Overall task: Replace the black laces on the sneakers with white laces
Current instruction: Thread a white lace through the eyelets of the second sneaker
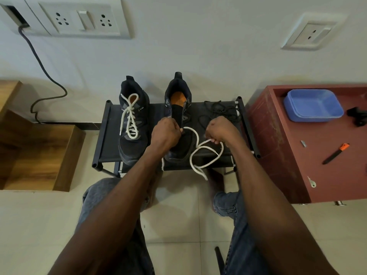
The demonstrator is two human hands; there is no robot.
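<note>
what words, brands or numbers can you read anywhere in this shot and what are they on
Small white logo and lettering on the side of the black sneaker with the tied white lace: there, but too small and blurred to read.
Second black sneaker with the orange insole: no text visible.
White wall sockets, blue plastic tray, orange-and-black utility knife: no lettering shows.

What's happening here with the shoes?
A person is swapping sneaker laces on a small black rack. The left sneaker already has a white lace. Both hands, left hand and right hand, hold the white lace at the right sneaker, which is barely laced. The black laces lie beside it.
</note>
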